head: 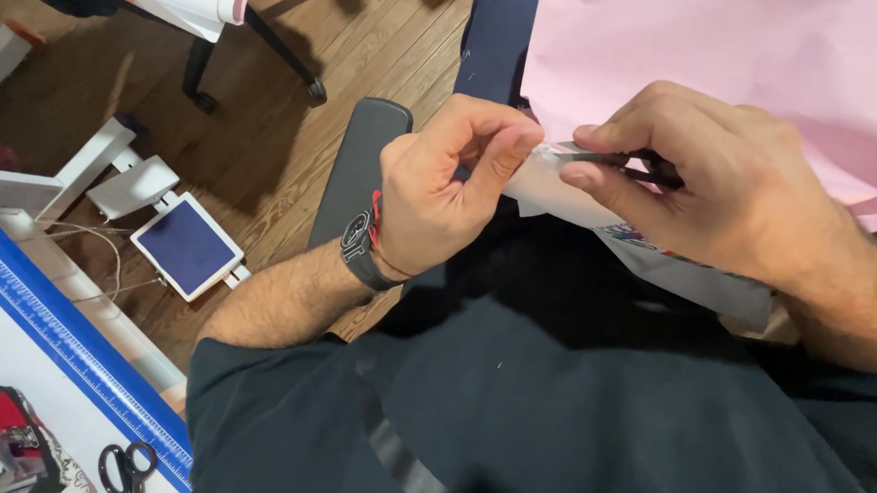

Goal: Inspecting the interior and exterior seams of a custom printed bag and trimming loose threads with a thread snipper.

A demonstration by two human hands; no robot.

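From the head camera, there were two hands. The left hand (436,192) was pinched shut on the edge of one pink cloth (706,57). Its thumb and first finger pressed together on the folded white edge. The right hand (692,181) was just beside it, and the fingertips of both hands were almost touching. The right hand was closed around a thin dark tool (642,169), held flat against the same cloth edge. I could not tell what kind of tool it was.

The pink cloth was big and smooth. It lay over the person's lap and ran up to the top right corner. Its near edge was paler, almost white, and folded under. Below it, a bit of white cloth with a small colourful print peeked out.

There was one black watch (357,242) on the left wrist, with one thin red string next to it. One dark grey armrest (361,161) stood behind the left hand.

On the wood floor (256,136) lay one tablet (186,246) with a dark blue screen. At the bottom left was a white table (10,364) with one blue ruler (68,342) along its edge and one pair of black scissors (126,475).
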